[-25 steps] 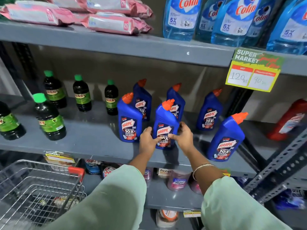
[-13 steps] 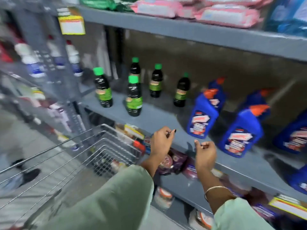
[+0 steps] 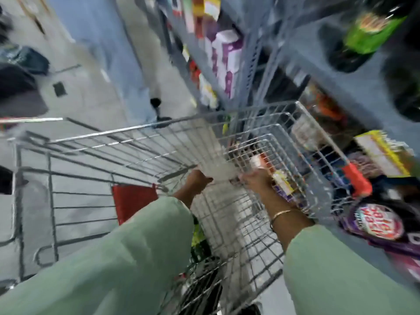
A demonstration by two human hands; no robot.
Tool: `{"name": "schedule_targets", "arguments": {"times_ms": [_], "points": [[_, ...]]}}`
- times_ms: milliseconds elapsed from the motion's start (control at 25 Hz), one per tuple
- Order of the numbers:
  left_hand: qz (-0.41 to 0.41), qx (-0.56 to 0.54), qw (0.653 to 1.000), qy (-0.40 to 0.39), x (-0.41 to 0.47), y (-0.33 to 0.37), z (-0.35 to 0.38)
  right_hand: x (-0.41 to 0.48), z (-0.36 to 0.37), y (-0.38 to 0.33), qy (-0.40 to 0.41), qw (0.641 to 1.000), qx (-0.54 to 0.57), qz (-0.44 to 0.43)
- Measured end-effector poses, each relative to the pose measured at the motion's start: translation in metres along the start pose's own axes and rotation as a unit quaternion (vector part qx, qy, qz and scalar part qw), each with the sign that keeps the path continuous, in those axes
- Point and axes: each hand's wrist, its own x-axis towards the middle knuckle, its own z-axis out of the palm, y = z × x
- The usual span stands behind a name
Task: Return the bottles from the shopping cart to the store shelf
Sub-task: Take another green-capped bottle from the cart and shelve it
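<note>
Bottle (image 3: 219,172) blurred, in shopping cart (image 3: 145,130); left hand (image 3: 197,181) and right hand (image 3: 255,179) clamped on it, arms extended.

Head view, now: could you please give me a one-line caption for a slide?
Both hands, left hand and right hand, reach down into the wire shopping cart beside the store shelf.

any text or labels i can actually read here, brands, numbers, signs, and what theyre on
None reads with certainty; the frame is motion-blurred.
Round purple pack on the lower shelf, right: large red letters, smeared and rotated, not readable.
Green label on the dark bottle, top right: yellowish print, too blurred.
Yellow-edged shelf tag: no readable price.
Purple and white boxes further along the shelving: print too blurred.
Items in the shopping cart by the right hand: labels unreadable.
</note>
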Motion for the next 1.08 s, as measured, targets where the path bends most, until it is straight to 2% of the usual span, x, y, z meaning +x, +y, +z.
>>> {"name": "schedule_targets", "arguments": {"times_ms": [40,120,240,440,680,760,880,1000,1080], "points": [[-0.042,-0.008,0.999,-0.002,0.009,-0.026,0.001,0.010,0.028,0.014,-0.057,0.996,-0.050,0.045],[-0.089,0.006,0.996,0.002,0.016,-0.063,0.007,0.012,0.069,0.036,-0.111,0.978,-0.144,0.098],[-0.142,0.012,0.990,0.020,0.029,-0.103,0.025,0.006,0.128,0.072,-0.208,0.932,-0.285,0.086],[-0.173,-0.030,0.984,0.036,0.055,-0.124,0.049,-0.014,0.169,0.115,-0.254,0.923,-0.268,0.109],[-0.187,-0.073,0.976,0.088,0.058,-0.121,0.048,-0.028,0.168,0.112,-0.201,0.941,-0.257,0.086],[-0.154,-0.091,0.979,0.097,0.048,-0.101,0.039,-0.032,0.149,0.093,-0.164,0.952,-0.250,0.073],[-0.086,-0.135,0.980,0.116,0.036,-0.046,0.020,-0.030,0.115,0.053,-0.091,0.970,-0.227,0.010],[0.019,-0.117,0.983,0.142,0.004,0.031,-0.001,-0.042,0.056,0.001,-0.012,0.980,-0.192,-0.044],[0.090,-0.120,0.975,0.164,-0.025,0.091,-0.014,-0.052,0.013,-0.035,0.005,0.987,-0.141,-0.081]]}}
